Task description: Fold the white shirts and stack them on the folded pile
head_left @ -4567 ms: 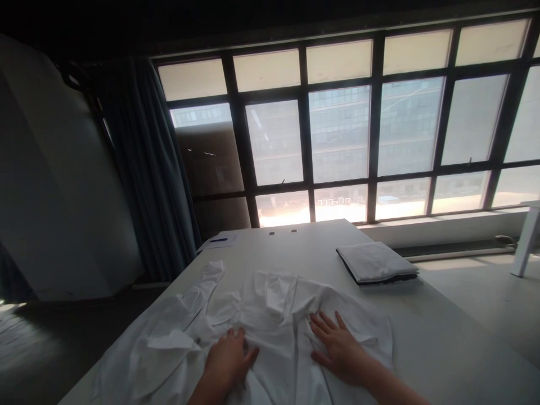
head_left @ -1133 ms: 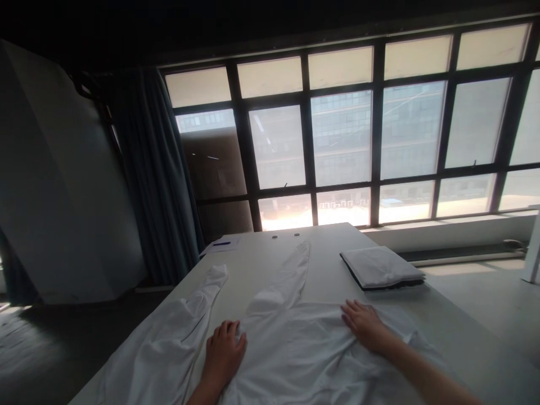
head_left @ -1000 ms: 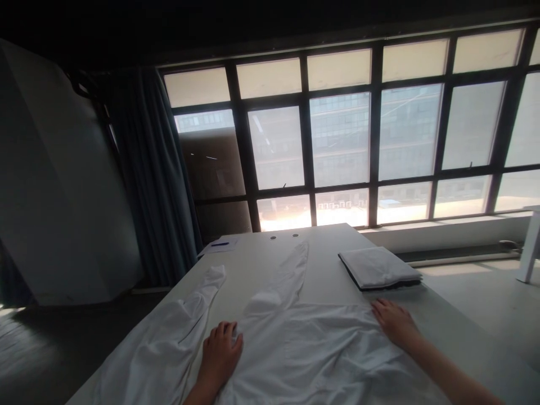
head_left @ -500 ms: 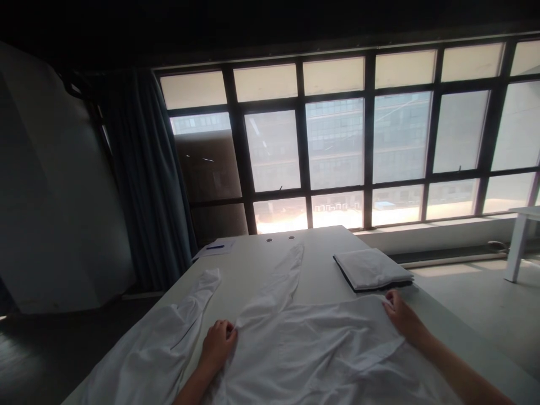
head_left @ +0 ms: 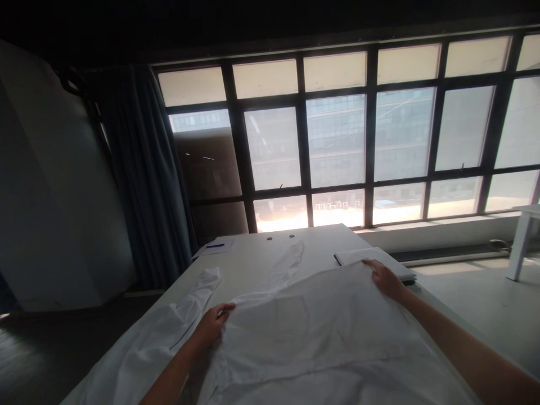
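White garment (head_left: 304, 326), spread across the near part of the table and stretched between two hands, its far edge apparently raised off the tabletop; the left hand (head_left: 214, 319) has thumb and fingers closed on the edge at one end; the right hand (head_left: 379, 275) pinches the other end, higher up in view and in front of the folded pile; between them the cloth is drawn fairly smooth, with creases lower down towards the person; beyond the edge, a sleeve-like strip (head_left: 290, 261) lies flat, pointing to the far end of the table; left of the left hand, more white cloth (head_left: 147, 343) lies rumpled along the table's side, though whether it joins the garment cannot be told; just past the right hand sits the folded white cloth (head_left: 358, 255), with something dark (head_left: 408, 282) under it; the table (head_left: 323, 247) is white and smooth, with two round inserts (head_left: 292, 236) near its far end and a blue pen (head_left: 215, 245) lying on paper (head_left: 226, 245) at the far left corner; beyond rise dark-framed windows (head_left: 335, 140), bright with daylight, a building showing through the panes; a dark blue curtain (head_left: 139, 169) hangs at the left, beside a shadowed grey wall (head_left: 50, 169); to the right are a pale floor (head_left: 472, 287) and part of another white table (head_left: 517, 247); any marks on the paper are too small to read.
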A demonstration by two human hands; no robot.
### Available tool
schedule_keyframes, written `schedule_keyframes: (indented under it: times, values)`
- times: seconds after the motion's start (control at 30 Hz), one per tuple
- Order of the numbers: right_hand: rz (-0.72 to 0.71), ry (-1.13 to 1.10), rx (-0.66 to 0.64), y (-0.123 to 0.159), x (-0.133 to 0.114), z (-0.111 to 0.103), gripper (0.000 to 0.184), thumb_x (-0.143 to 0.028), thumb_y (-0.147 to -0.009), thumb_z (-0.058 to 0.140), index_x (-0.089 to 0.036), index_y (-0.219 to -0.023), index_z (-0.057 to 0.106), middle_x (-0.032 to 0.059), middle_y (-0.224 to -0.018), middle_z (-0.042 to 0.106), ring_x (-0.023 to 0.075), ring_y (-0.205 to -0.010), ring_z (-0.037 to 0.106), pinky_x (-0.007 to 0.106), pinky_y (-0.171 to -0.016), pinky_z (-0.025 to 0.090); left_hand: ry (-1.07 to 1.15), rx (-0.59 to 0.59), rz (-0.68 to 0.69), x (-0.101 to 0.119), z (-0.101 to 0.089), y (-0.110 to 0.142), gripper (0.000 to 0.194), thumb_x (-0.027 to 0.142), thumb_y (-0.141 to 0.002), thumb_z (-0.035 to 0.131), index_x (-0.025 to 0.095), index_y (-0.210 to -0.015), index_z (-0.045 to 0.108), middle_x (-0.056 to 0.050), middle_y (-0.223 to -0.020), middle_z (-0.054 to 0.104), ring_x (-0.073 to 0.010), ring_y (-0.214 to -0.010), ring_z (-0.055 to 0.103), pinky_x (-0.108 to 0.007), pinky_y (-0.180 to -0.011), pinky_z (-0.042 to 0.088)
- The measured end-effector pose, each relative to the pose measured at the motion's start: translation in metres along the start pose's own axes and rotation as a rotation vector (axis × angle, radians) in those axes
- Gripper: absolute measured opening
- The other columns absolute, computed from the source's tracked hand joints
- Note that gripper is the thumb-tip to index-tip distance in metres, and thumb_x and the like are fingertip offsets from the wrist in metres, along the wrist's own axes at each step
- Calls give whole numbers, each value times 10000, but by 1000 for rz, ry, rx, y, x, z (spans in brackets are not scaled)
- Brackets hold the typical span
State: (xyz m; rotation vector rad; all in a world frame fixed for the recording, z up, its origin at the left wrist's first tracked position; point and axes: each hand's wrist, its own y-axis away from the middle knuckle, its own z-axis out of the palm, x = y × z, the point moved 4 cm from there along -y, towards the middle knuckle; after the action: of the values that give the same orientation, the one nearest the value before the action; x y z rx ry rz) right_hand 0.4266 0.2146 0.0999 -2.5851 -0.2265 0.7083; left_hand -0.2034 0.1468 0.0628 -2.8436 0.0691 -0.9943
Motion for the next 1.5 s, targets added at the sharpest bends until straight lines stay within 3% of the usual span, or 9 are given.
schedule_keyframes:
  times: [0.13,0.27,0.43,0.6,0.77,1.0,1.13,1.27,1.5]
  values:
    - [48,74,13,-37,-11,8,688,-88,-747,369,-55,-1415,531,165,-1417,560,228,-1344,494,382,-1189,330,-95,44,-37,13,-4,-30,510,472,-886,506,204,-1306,614,-64,-1251,701,-241,-1257,584,-362,-1087,433]
    - [105,174,27,-39,-37,27,711,-99,-796,431,-111,-1507,426,171,-1624,261,370,-1431,332,605,-1167,245,-227,35,-19,27,9,-45,524,423,-901,532,181,-1366,555,-116,-1452,566,-244,-1346,503,-360,-1124,380]
    - [4,228,-106,24,-105,91,590,-183,-840,516,-239,-1426,541,66,-1642,259,333,-1460,288,536,-1189,210,-371,-63,99,56,58,-23,521,329,-919,519,260,-1435,517,-84,-1596,397,-256,-1472,345,-444,-1214,230]
    - [-89,183,-484,110,-149,157,598,-486,-981,401,-274,-1540,404,60,-1650,229,324,-1512,205,564,-1210,131,-439,-285,238,80,115,31,672,585,-915,540,336,-1524,405,-41,-1652,260,-293,-1527,225,-500,-1240,186]
    - [-115,190,-492,136,-111,143,735,-677,-993,242,-247,-1587,301,46,-1651,204,294,-1533,152,538,-1238,70,-523,-265,300,52,106,62,673,663,-997,291,353,-1585,187,-3,-1668,138,-287,-1542,154,-504,-1253,171]
    - [35,348,-335,154,1,98,694,-620,-985,272,-238,-1553,385,60,-1622,287,294,-1510,242,560,-1226,150,-584,-125,305,-9,62,84,611,614,-1010,357,365,-1560,263,16,-1634,251,-274,-1503,290,-467,-1236,287]
    - [87,467,-209,173,38,84,652,-513,-956,308,-216,-1517,457,68,-1603,328,344,-1491,275,637,-1188,180,-594,-49,256,-41,52,101,596,625,-990,401,393,-1534,323,13,-1616,302,-303,-1485,324,-513,-1209,338]
    - [56,548,-78,194,26,78,616,-474,-931,345,-242,-1471,527,53,-1606,319,348,-1504,239,640,-1201,111,-598,-21,176,-60,45,117,635,681,-940,456,411,-1508,373,-4,-1605,328,-350,-1480,317,-589,-1183,340]
    - [137,411,-266,206,-31,107,729,-662,-928,331,-287,-1550,389,31,-1626,260,364,-1510,209,703,-1173,95,-576,-31,127,-49,38,113,646,704,-925,458,419,-1501,386,-2,-1613,328,-327,-1499,285,-589,-1208,275]
